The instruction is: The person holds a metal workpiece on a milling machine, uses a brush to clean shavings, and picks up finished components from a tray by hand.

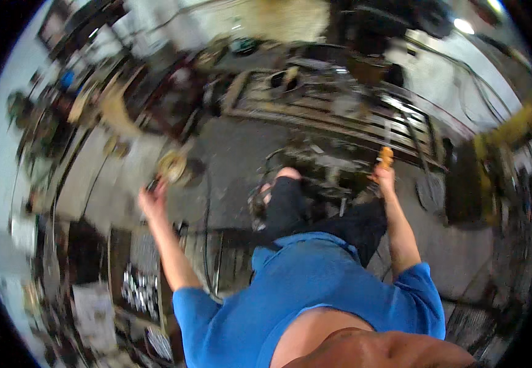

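My right hand is closed round the orange handle of a tool. A thin, pale shaft runs from the handle toward the slatted metal bench; blur hides what kind of tool it is. Out to the left, my left hand has its fingers bent around a small dark object, too blurred to name. Just beyond those fingertips is a round yellowish dish-like thing; whether they touch it I cannot tell.
At the lower left stands a crate of shiny metal pieces. A dark hose runs along the floor between my left arm and legs. A flat shovel-like blade is right of my right hand, near a yellow machine.
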Demonstrator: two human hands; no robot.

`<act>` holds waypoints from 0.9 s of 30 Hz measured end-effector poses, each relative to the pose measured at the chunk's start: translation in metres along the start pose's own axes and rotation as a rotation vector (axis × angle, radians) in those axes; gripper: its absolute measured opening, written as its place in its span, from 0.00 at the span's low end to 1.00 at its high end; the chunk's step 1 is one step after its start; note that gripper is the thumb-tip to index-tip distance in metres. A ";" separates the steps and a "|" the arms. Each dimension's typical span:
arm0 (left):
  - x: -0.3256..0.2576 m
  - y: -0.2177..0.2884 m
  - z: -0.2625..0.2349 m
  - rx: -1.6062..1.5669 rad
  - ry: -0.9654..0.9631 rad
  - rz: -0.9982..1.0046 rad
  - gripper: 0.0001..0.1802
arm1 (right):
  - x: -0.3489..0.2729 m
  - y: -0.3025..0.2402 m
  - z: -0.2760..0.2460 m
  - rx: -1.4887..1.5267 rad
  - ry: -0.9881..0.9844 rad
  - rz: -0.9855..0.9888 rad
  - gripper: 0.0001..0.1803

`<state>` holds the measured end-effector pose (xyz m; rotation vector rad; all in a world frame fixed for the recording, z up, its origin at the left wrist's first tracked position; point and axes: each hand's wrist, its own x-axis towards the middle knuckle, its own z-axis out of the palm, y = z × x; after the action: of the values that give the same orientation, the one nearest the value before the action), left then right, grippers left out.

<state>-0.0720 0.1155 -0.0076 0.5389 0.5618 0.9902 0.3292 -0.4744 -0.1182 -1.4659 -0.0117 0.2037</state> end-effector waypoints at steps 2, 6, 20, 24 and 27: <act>-0.002 -0.023 0.003 0.094 0.020 -0.054 0.21 | -0.020 -0.037 -0.004 -0.070 -0.055 -0.180 0.08; -0.033 -0.056 0.000 0.069 -0.153 -0.121 0.21 | -0.003 -0.090 -0.049 -0.011 -0.179 -0.226 0.27; -0.085 -0.091 -0.058 0.616 0.042 -0.074 0.15 | 0.002 -0.201 0.103 -1.718 -0.171 -0.254 0.19; -0.090 -0.092 -0.064 0.894 0.008 -0.015 0.15 | 0.034 -0.209 0.120 -1.557 -0.034 -0.185 0.20; -0.088 -0.093 -0.064 1.449 -0.154 0.306 0.17 | 0.065 -0.192 0.109 -1.534 -0.072 -0.302 0.20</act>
<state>-0.0953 0.0069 -0.0978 2.0085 1.0377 0.6690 0.4038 -0.3751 0.0751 -2.9413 -0.5475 -0.0499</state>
